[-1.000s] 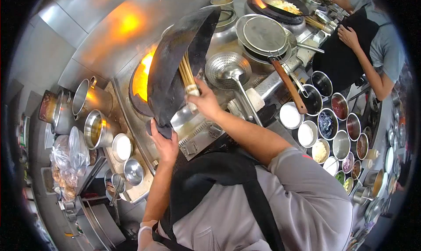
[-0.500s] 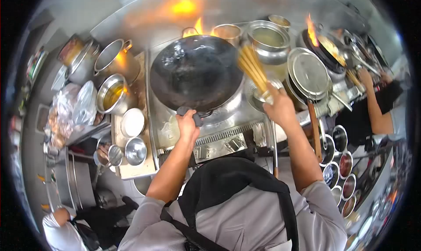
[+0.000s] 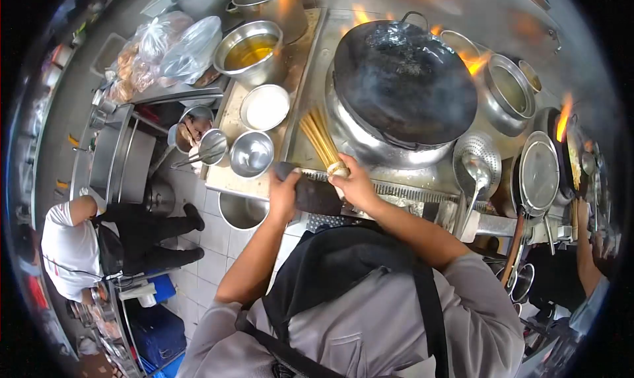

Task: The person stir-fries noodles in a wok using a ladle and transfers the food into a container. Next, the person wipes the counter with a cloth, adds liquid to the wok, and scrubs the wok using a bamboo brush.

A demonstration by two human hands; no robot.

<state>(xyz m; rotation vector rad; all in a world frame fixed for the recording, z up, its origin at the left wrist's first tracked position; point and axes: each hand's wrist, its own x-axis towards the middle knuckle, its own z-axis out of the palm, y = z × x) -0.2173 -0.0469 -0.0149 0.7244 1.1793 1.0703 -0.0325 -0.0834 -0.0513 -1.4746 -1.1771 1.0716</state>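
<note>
A large black wok [image 3: 403, 81] sits on the burner, faint smoke over its dark inside and flames behind its rim. My left hand [image 3: 284, 194] is closed around a dark grey cloth [image 3: 317, 194], in front of the stove's edge and apart from the wok. Just to its right, my right hand [image 3: 358, 185] grips a bamboo wok brush [image 3: 319, 137] by its bound end. The bristles point up and left, over the steel left of the wok.
White bowl [image 3: 264, 107], steel bowl [image 3: 251, 155] and pot of yellow liquid [image 3: 249, 53] stand left. A ladle [image 3: 477, 173] lies on a perforated strainer [image 3: 485, 150] at right. Flames rise near another pan [image 3: 549, 124]. One person [image 3: 76, 239] stands at left; another's arm [image 3: 584, 252] shows at right.
My left hand has let go of the wok's near handle and drawn back with the cloth. The brush has come down and left from above the stove's right side. The view has turned left.
</note>
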